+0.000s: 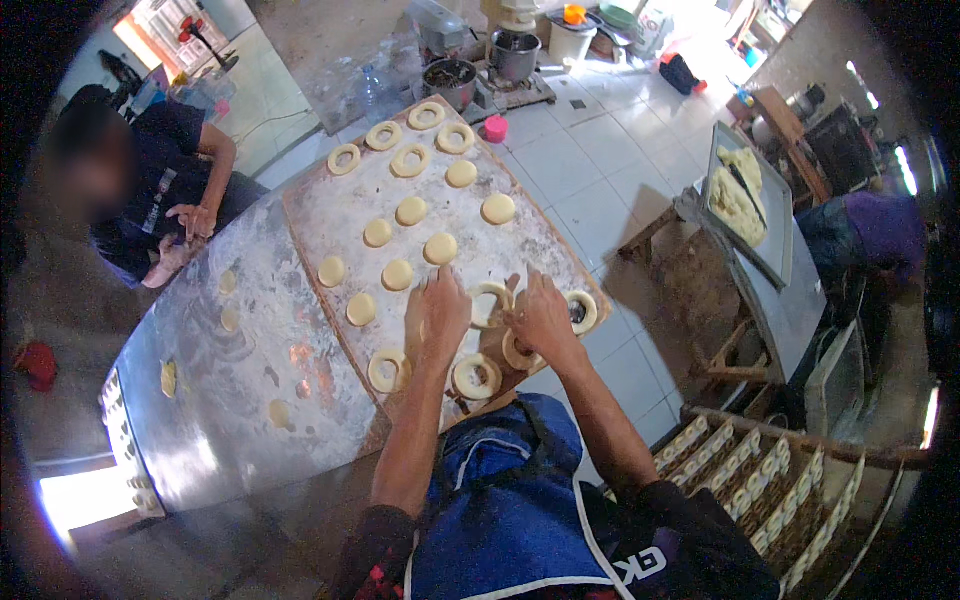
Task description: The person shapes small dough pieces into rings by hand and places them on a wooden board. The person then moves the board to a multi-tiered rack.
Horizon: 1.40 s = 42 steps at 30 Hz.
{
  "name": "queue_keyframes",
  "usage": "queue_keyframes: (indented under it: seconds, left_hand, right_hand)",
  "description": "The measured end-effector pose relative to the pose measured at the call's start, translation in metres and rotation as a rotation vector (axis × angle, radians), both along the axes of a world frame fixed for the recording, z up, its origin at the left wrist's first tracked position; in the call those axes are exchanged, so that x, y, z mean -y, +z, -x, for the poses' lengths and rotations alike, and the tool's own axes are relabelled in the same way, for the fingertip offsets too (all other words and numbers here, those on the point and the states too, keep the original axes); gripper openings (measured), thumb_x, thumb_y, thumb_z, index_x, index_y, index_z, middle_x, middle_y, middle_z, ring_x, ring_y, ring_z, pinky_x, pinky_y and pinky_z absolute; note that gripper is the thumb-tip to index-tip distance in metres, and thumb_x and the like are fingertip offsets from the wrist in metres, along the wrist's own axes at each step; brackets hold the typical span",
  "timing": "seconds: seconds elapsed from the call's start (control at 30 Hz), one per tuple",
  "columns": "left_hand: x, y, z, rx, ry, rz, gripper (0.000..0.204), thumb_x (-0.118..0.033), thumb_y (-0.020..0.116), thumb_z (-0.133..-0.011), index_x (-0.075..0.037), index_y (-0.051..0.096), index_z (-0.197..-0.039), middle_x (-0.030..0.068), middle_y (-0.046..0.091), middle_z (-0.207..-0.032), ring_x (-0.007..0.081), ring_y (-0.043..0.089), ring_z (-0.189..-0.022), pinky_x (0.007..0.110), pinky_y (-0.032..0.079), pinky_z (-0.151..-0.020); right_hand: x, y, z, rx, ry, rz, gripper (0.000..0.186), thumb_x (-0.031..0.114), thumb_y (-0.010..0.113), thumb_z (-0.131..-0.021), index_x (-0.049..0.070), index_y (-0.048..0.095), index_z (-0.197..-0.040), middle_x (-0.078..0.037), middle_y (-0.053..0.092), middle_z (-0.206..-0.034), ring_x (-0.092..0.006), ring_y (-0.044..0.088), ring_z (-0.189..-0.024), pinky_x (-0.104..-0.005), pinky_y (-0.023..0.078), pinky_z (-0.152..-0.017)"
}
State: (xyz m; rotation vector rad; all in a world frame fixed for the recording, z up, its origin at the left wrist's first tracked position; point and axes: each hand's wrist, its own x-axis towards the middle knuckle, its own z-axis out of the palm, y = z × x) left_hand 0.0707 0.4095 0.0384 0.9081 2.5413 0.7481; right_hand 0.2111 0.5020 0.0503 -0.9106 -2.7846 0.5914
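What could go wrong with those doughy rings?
The thin, pale dough ring lies between the left fingers and right fingers, so a rough tug could perhaps stretch or tear it.

Another thick, pale dough ring lies near the right edge of the floured, brown wooden board. A bump from the right arm might knock it onto the pale tiled floor.

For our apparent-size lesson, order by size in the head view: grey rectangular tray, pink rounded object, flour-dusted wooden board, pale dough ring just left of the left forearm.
1. Flour-dusted wooden board
2. Grey rectangular tray
3. Pale dough ring
4. Pink rounded object
Ranked by appearance; camera distance leaves real sizes unsure.
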Motion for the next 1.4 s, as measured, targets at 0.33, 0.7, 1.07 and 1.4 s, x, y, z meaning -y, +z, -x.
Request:
queue_keyframes:
  seconds: [0.33, 0.7, 1.07, 1.4]
  left_hand:
    - [0.010, -0.017, 0.001, -0.227, -0.195, -0.180, 0.028, -0.028, 0.064, -0.085, -0.005, 0.064, -0.099, 0.0171, 0.064, -0.096, 0.0344, 0.062, -0.092, 0.043, 0.049, -0.081]
    - [-0.016, -0.007, 0.070, -0.205, -0.145, 0.051, 0.035, -0.027, 0.065, -0.079, -0.003, 0.059, -0.104, 0.0180, 0.066, -0.096, 0.0360, 0.065, -0.086, 0.048, 0.052, -0.074]
    - [0.277, -0.031, 0.038, -0.065, 0.523, -0.446, 0.046, -0.013, 0.073, -0.076, -0.005, 0.051, -0.115, 0.0167, 0.064, -0.106, 0.0315, 0.062, -0.098, 0.040, 0.049, -0.083]
    - [0.386, -0.032, 0.050, -0.244, 0.642, -0.301, 0.034, -0.015, 0.066, -0.083, -0.005, 0.054, -0.114, 0.0186, 0.054, -0.109, 0.0378, 0.052, -0.103, 0.049, 0.040, -0.089]
  right_hand:
    - [-0.106, -0.061, 0.088, -0.229, 0.086, -0.322, 0.037, 0.016, 0.059, -0.082, -0.007, 0.055, -0.110, -0.027, 0.056, -0.114, -0.0404, 0.051, -0.112, -0.0468, 0.041, -0.096]
    - [-0.121, -0.037, 0.117, 0.037, 0.123, -0.030, 0.032, 0.019, 0.076, -0.066, 0.001, 0.064, -0.090, -0.018, 0.066, -0.086, -0.0360, 0.064, -0.079, -0.0431, 0.051, -0.072]
    - [0.137, -0.022, 0.173, -0.263, 0.554, 0.497, 0.035, 0.020, 0.079, -0.066, 0.002, 0.066, -0.094, -0.016, 0.066, -0.085, -0.0250, 0.066, -0.079, -0.0382, 0.051, -0.071]
    - [0.295, -0.073, 0.287, -0.135, 0.677, -0.060, 0.027, 0.013, 0.073, -0.062, 0.004, 0.060, -0.084, -0.018, 0.063, -0.081, -0.0368, 0.062, -0.075, -0.0422, 0.052, -0.074]
